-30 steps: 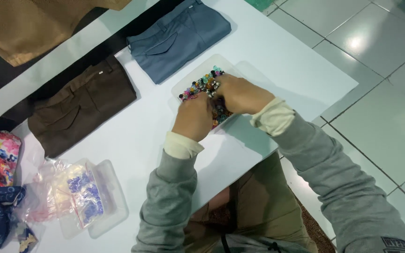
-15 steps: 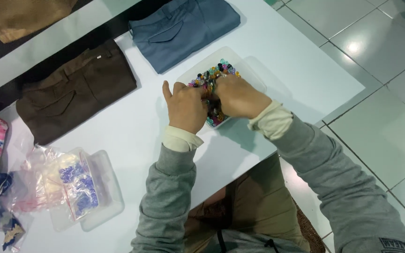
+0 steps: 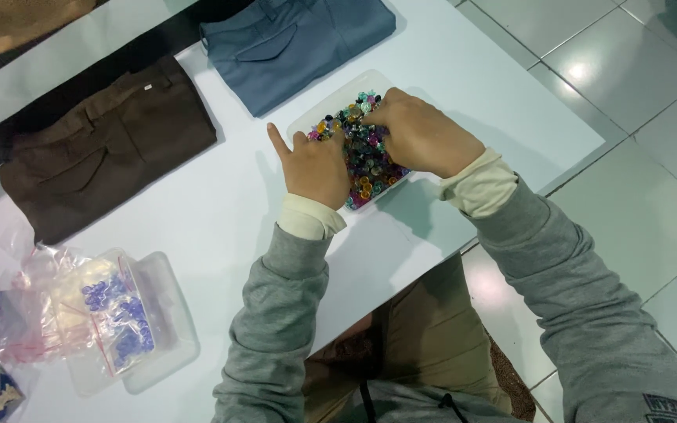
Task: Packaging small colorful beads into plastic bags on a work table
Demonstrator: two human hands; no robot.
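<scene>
**A:** Where does the tray of beads lie from the hands?

**B:** Directly beneath them. The shallow clear tray [image 3: 316, 117] sits on the white table [image 3: 464, 70], toward its far edge, its long axis running diagonally from near-right to far-left. Both hands rest over the heap of coloured beads [image 3: 366, 168] that fills it.

**A:** Which hand is closer in?

**B:** The right hand [image 3: 421, 133] reaches furthest, covering the tray's far end, fingertips curled down into the beads, apparently pinching a few, though the view is too small to say what, if anything, is gripped. The left hand [image 3: 319, 164] lies on the tray's left side, loosely curled, forefinger raised and pointing away; it closes on nothing that can be seen.

**A:** And around them?

**B:** Folded blue trousers [image 3: 291, 43] lie just beyond the tray, folded brown trousers [image 3: 99, 149] well to the left. Nearer the left edge, a second clear container [image 3: 162, 313] holds small plastic bags of blue beads [image 3: 119, 313], well apart from both hands.
</scene>
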